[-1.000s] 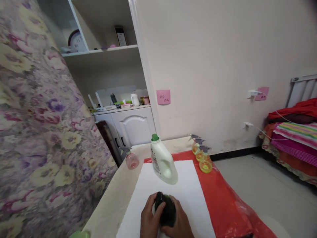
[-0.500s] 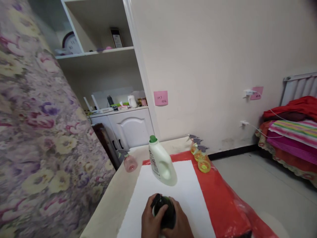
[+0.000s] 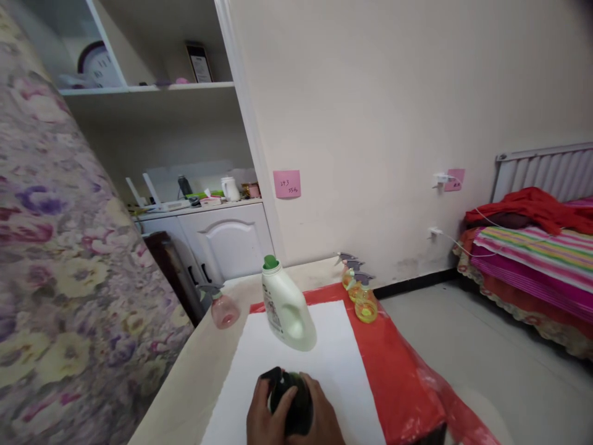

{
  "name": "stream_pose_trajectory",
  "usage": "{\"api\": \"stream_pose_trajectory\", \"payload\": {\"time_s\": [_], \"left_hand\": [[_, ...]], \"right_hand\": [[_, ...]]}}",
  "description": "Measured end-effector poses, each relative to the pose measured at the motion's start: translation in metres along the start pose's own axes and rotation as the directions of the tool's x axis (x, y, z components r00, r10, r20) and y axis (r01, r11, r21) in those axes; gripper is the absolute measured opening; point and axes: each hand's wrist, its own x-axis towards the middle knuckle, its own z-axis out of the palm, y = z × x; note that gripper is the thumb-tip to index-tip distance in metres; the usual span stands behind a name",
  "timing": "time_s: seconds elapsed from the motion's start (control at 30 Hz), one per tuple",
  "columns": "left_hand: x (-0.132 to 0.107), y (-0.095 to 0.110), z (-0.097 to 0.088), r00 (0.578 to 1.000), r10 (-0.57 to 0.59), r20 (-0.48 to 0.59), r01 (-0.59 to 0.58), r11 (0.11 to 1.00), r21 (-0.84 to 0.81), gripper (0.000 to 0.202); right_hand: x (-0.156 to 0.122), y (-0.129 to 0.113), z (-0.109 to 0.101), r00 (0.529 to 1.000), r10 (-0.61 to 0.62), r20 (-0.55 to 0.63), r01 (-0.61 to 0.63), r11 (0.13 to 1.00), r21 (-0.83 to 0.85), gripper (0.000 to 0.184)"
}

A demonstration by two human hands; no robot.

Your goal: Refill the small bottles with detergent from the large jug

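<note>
Close to the front of the white sheet (image 3: 250,358), both my hands are wrapped round a dark green spray bottle (image 3: 298,402). My left hand (image 3: 266,414) grips its left side, near the black spray head (image 3: 273,377). Fingers and palm of my right hand (image 3: 319,417) close round the right side. The bottle's lower part is hidden by my hands. Beyond them on the sheet stands a pale green detergent jug (image 3: 291,312), upright, with a green piece (image 3: 270,262) at its mouth.
A pink spray bottle (image 3: 225,310) stands at the table's left. Several yellowish spray bottles (image 3: 365,306) line the back right, on a red cover (image 3: 393,371). A floral curtain (image 3: 69,278) hangs at the left, beside a cabinet (image 3: 236,241); a bed (image 3: 523,266) is at the right.
The whole view has shifted, so the room and table appear farther left. Both hands keep their hold on the dark green spray bottle; the jug still stands in its place.
</note>
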Motion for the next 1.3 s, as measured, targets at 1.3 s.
{"api": "stream_pose_trajectory", "payload": {"time_s": [1.3], "left_hand": [[-0.006,0.002,-0.004,0.992,0.118,0.053,-0.119,0.993,0.006,0.033]], "right_hand": [[-0.004,-0.011,-0.007,0.998,0.013,0.065,-0.014,1.000,0.006,0.079]]}}
